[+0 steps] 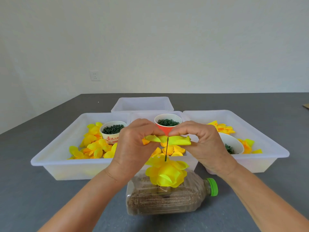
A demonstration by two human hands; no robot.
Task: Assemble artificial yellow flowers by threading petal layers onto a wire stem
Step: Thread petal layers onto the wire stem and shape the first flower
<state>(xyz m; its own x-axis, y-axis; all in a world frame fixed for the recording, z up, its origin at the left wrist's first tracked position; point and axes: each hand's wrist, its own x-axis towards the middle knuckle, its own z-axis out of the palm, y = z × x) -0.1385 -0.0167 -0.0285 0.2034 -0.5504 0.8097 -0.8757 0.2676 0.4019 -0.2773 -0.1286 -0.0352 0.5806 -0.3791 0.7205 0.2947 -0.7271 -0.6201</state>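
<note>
My left hand (133, 144) and my right hand (200, 144) each pinch one end of a flat yellow petal layer (177, 140) held level above the table. A thin dark wire stem (167, 149) rises through the middle of that layer. Lower on the stem sits a built-up yellow flower (167, 174) of several petal layers. The stem's foot stands in a clear plastic bottle (167, 198) lying on its side, filled with brown grainy stuff and closed with a green cap (213, 186).
Three white trays sit behind: the left tray (55, 154) with loose yellow petals and a white cup (112, 131) of green parts, the middle tray (189, 158) with a red cup (167, 124), the right tray (267, 148) with petals and a cup. A fourth tray (142, 102) stands farther back.
</note>
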